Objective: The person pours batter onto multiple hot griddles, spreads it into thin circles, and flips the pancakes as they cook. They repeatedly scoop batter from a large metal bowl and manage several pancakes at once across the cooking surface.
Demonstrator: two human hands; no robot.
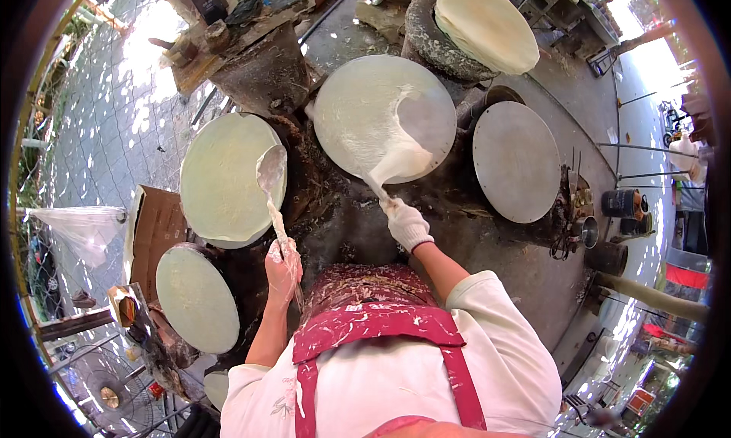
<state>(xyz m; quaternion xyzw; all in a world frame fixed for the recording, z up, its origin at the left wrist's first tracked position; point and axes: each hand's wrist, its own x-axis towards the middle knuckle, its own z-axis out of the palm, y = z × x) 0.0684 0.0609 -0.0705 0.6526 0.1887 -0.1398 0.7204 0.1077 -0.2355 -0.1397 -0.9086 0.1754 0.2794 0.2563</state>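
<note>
My left hand (pixel 283 267) is bare and closed around the batter-caked handle of a ladle (pixel 270 170). The ladle's round bowl is over the right edge of a griddle covered by a pale sheet (pixel 225 180). My right hand, in a white knit glove (pixel 407 223), grips the handle of a batter-coated spreader (pixel 401 161) at the front edge of the central round griddle (pixel 430 122). Wet white batter trails from the spreader across a thin pale layer (pixel 354 114). A grey patch of bare metal shows at that griddle's right side. The spreader's exact shape is hidden by batter.
A bare round griddle (pixel 516 161) stands at right, and another pale-topped one (pixel 198 299) at lower left. A stack of pale round sheets (pixel 487 28) rests at the back right. Cardboard (pixel 156 236) stands at left; metal pots (pixel 586 231) sit at far right.
</note>
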